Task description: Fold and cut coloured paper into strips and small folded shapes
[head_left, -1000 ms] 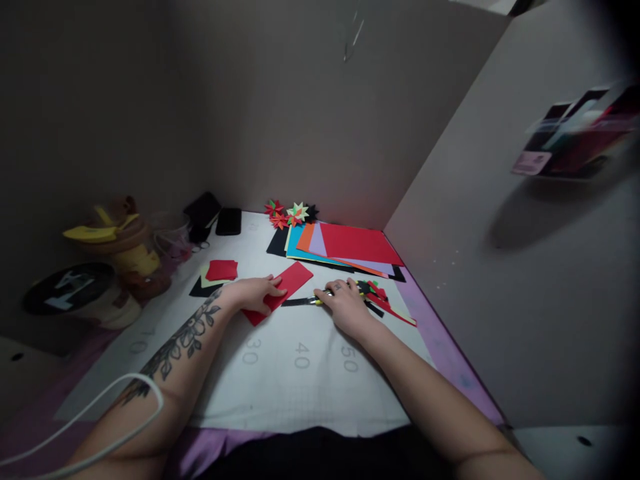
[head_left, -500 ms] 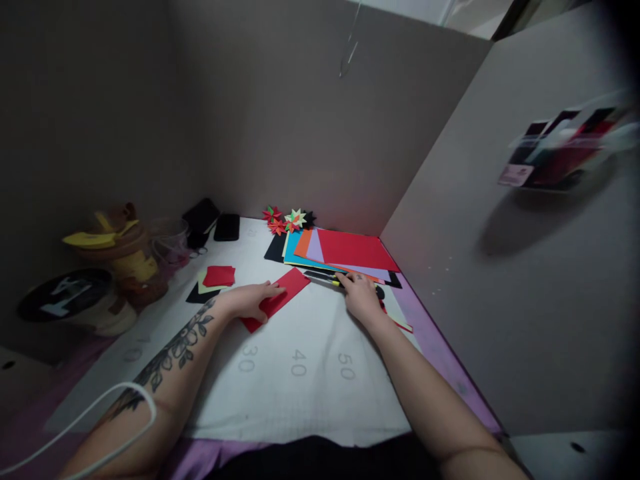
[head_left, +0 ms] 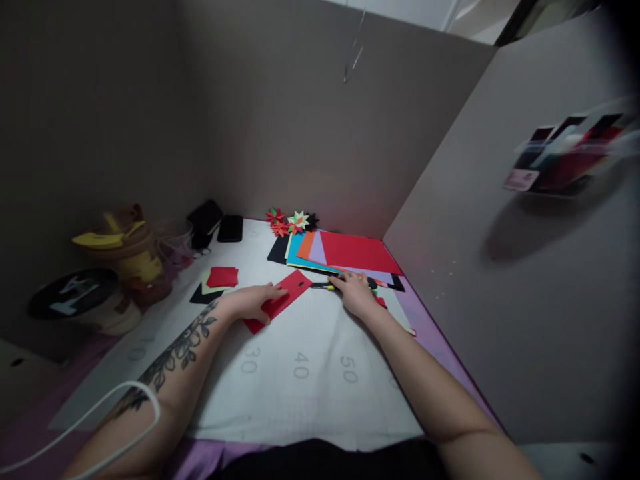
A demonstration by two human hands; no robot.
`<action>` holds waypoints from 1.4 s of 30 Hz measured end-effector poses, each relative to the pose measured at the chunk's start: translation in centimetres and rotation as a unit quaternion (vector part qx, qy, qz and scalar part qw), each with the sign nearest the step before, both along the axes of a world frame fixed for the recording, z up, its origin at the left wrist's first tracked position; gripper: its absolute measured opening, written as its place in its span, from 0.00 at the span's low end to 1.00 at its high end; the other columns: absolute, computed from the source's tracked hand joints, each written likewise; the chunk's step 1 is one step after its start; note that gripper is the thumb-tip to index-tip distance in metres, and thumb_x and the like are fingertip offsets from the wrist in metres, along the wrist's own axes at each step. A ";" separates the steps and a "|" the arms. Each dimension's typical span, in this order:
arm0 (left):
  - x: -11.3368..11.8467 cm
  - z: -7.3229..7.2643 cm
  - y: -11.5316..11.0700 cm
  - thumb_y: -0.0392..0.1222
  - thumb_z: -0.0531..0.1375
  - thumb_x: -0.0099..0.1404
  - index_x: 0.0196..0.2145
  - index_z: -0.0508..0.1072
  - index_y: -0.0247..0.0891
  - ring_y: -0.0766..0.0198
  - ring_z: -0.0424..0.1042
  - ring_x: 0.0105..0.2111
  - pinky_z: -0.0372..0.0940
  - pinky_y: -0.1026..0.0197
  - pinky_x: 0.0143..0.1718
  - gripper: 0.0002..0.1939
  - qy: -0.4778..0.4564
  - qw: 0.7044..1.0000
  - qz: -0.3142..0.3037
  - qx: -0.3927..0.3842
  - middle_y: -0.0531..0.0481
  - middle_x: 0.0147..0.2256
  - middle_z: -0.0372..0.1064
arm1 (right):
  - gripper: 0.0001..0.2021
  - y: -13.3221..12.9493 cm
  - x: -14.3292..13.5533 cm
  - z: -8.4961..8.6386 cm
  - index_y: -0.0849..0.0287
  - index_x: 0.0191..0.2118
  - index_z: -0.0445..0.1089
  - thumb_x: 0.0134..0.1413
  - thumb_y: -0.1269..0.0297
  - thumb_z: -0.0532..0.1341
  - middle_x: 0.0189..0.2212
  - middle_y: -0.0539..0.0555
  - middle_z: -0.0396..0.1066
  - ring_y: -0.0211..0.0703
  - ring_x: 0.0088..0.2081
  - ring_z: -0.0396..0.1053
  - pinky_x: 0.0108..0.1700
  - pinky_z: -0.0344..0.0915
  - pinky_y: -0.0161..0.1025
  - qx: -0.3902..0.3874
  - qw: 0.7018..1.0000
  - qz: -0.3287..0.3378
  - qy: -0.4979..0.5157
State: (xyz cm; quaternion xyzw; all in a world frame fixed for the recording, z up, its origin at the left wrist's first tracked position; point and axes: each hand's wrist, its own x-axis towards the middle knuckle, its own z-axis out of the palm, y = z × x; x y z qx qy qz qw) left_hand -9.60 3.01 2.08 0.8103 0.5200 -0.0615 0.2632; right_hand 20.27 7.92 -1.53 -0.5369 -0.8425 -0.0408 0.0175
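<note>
My left hand (head_left: 254, 302) lies with its fingers spread on a red paper strip (head_left: 287, 297), pressing it against the white mat. A small dark oval shows near the strip's upper right end; I cannot tell what it is. My right hand (head_left: 356, 293) is closed over a slim black-and-yellow tool (head_left: 320, 286) at the strip's right end. Its fingers hide the tool's middle, so the exact kind is unclear. Close behind that hand lies a fanned stack of coloured paper sheets (head_left: 357, 250). Left of the strip are small red paper squares (head_left: 222, 277) on pale and black ones.
Folded paper stars (head_left: 297, 221) sit at the back wall. On the left stand a black-lidded tub (head_left: 75, 297), a yellow-brown pot (head_left: 127, 257) and a clear cup (head_left: 175, 240), with a black phone (head_left: 231, 228) beyond. A white cable (head_left: 156, 408) crosses my left forearm.
My right hand has drawn slightly left with the tool, which looks lower and flatter. A dark oval now shows on the red strip. My left hand stays on the strip; the view shifts slightly.
</note>
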 end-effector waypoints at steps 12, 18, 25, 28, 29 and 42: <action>0.5 0.7 -0.1 0.37 0.62 0.53 0.61 0.52 0.58 0.49 0.44 0.63 0.53 0.50 0.58 0.41 0.007 0.999 -0.042 -0.006 0.52 0.65 0.43 | 0.26 -4.8 -2.9 0.3 0.48 0.58 0.59 0.56 0.76 0.48 0.51 0.60 0.62 0.51 0.54 0.54 0.57 0.34 0.63 -0.033 0.995 0.092 -0.010; 0.5 0.1 0.7 0.39 0.63 0.51 0.60 0.57 0.56 0.47 0.42 0.64 0.52 0.46 0.57 0.40 0.019 0.998 -0.052 -0.021 0.53 0.66 0.38 | 0.23 -4.5 -3.2 0.0 0.48 0.57 0.60 0.58 0.74 0.48 0.50 0.61 0.62 0.52 0.54 0.55 0.57 0.36 0.64 -0.023 0.995 0.096 -0.006; 0.7 0.1 1.1 0.41 0.65 0.48 0.59 0.57 0.59 0.45 0.47 0.62 0.55 0.48 0.56 0.42 0.044 0.998 -0.044 -0.025 0.53 0.66 0.40 | 0.23 -4.6 -3.1 0.2 0.48 0.56 0.62 0.59 0.74 0.48 0.50 0.61 0.62 0.52 0.54 0.55 0.57 0.37 0.64 -0.026 0.995 0.101 -0.005; 0.7 0.2 1.1 0.42 0.66 0.46 0.59 0.58 0.58 0.44 0.52 0.60 0.58 0.50 0.54 0.43 0.050 0.997 -0.046 -0.023 0.53 0.65 0.41 | 0.23 -4.9 -3.2 0.4 0.49 0.57 0.61 0.58 0.75 0.48 0.50 0.61 0.63 0.52 0.54 0.54 0.57 0.37 0.64 -0.033 0.995 0.096 -0.010; 0.7 0.2 1.1 0.42 0.67 0.46 0.59 0.57 0.58 0.44 0.52 0.60 0.58 0.51 0.54 0.43 0.054 0.997 -0.052 -0.022 0.53 0.65 0.41 | 0.23 -5.0 -3.3 0.5 0.49 0.57 0.61 0.59 0.75 0.48 0.50 0.61 0.63 0.52 0.54 0.54 0.57 0.37 0.64 -0.032 0.995 0.098 -0.011; 0.7 0.3 1.5 0.43 0.67 0.46 0.62 0.52 0.55 0.47 0.38 0.64 0.54 0.49 0.57 0.47 0.087 0.990 -0.102 -0.033 0.51 0.67 0.33 | 0.22 -5.8 -4.2 0.8 0.49 0.56 0.62 0.59 0.73 0.48 0.50 0.60 0.63 0.52 0.53 0.55 0.57 0.38 0.62 -0.018 0.992 0.123 -0.017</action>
